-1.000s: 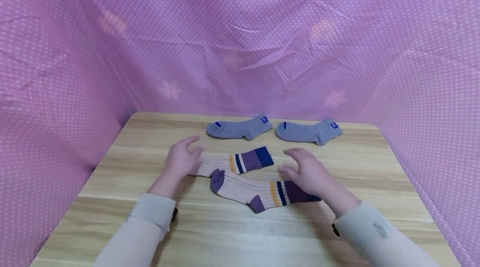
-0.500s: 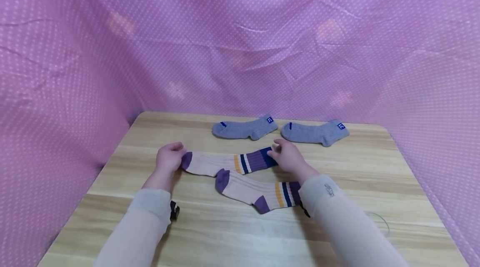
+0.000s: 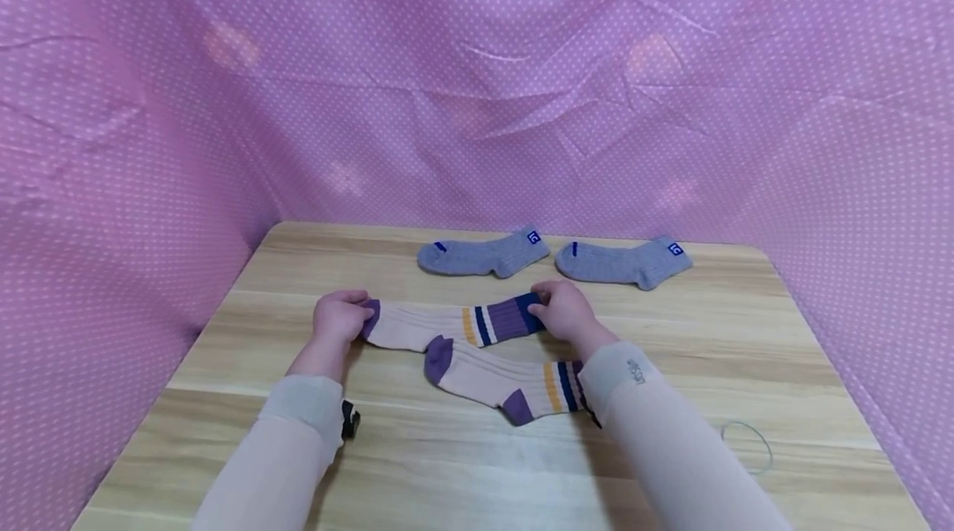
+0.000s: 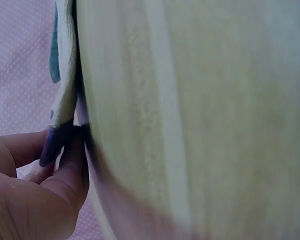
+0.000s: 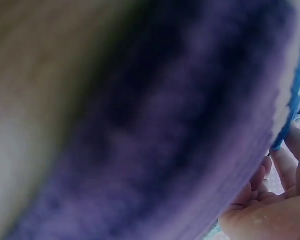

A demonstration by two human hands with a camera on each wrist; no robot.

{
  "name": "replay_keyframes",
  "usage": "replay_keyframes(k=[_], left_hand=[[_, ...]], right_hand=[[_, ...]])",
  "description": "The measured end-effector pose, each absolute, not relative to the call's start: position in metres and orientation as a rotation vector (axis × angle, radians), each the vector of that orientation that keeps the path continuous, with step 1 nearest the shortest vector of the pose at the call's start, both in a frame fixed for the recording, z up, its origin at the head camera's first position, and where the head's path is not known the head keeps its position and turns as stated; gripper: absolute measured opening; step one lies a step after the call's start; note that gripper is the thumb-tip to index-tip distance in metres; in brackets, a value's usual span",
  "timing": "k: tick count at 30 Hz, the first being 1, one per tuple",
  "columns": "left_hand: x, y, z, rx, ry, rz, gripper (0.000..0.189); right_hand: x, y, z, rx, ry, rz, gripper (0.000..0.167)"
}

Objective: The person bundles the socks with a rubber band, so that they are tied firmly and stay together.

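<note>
A cream sock with purple toe and striped cuff (image 3: 417, 327) lies across the middle of the table in the head view. Its purple toe (image 4: 55, 140) is pinched between the thumb and fingers of my left hand (image 3: 339, 319). At the other end, my right hand (image 3: 568, 313) pinches the dark blue cuff edge (image 3: 527, 311). Nearer to me lies a matching cream sock (image 3: 477, 378), its toe touching or overlapping the first one. My right sleeve hides its cuff in the head view; a blurred purple ribbed cuff (image 5: 180, 130) fills much of the right wrist view.
Two grey ankle socks, a left one (image 3: 480, 256) and a right one (image 3: 622, 263), lie along the back of the wooden table (image 3: 447, 473). A thin loop (image 3: 749, 444) is at the right. Pink dotted cloth (image 3: 477, 100) surrounds the back and sides.
Both hands have come down from above the socks to the far cream sock. The left now pinches its toe and the right its cuff. The socks have stayed in place.
</note>
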State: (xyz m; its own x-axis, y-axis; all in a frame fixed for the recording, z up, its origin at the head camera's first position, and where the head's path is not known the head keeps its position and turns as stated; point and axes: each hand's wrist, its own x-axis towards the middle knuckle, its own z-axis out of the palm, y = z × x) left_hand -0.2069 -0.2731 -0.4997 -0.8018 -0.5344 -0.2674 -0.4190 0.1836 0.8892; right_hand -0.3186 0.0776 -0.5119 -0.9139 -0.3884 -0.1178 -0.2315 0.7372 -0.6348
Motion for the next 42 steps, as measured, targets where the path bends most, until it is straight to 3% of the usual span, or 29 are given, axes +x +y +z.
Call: replay_keyframes(k=[18, 30, 37, 42], left_hand=[[-0.201, -0.271, -0.501, 1.016, -2.316, -1.812, 0.037], [-0.206, -0.254, -0.478, 0.914, -2.128, -1.913, 0.038], [-0.215, -0.247, -0.459, 0.881, -2.077, -1.924, 0.038], [-0.216, -0.242, -0.452, 0.865, -2.054, -1.901, 0.036]], right_hand=[[-0.316, 0.086, -0.508, -0.366, 2.652, -1.158, 0.009], [-0.312, 0.092, -0.491, -0.267, 2.580, -1.368, 0.013], [-0.305, 0.102, -0.472, -0.304, 2.580, -1.452, 0.029], [-0.305, 0.112, -0.464, -0.360, 2.647, -1.475, 0.030]])
